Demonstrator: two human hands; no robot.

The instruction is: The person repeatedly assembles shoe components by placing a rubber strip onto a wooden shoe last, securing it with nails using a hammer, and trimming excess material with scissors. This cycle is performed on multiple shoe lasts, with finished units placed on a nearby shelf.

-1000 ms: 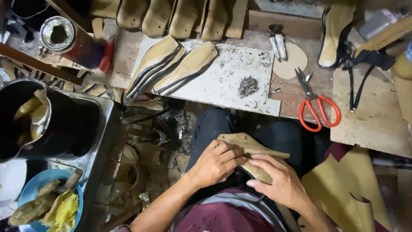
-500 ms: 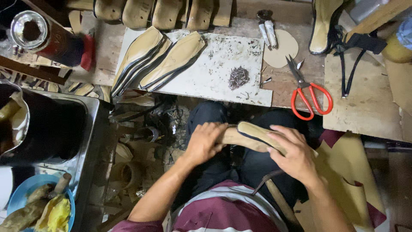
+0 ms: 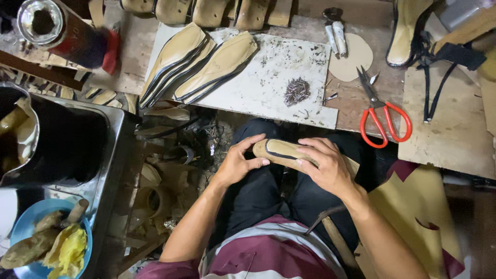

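The shoe last lies across the person's lap, above the dark trousers and just below the near edge of the desk. Its long axis runs roughly left to right in the head view, tilted slightly so that the end toward the left hand sits higher in the picture than the end toward the right. The rounded end points toward the person's left; the other end is hidden under the right hand.

Appearance: a tan sole-shaped face, edged by a thin dark line that curves around the rounded end. The surface is plain and matt.

The left hand grips the rounded end, fingers curled and clamped over its top and thumb against its side. The right hand lies over the middle and far portion, fingers spread and pressed down on the tan face.

On the desk beyond: a white board carrying a small heap of nails and stacked tan insoles. Red-handled scissors lie to the right of the board, blades pointing away from the person.
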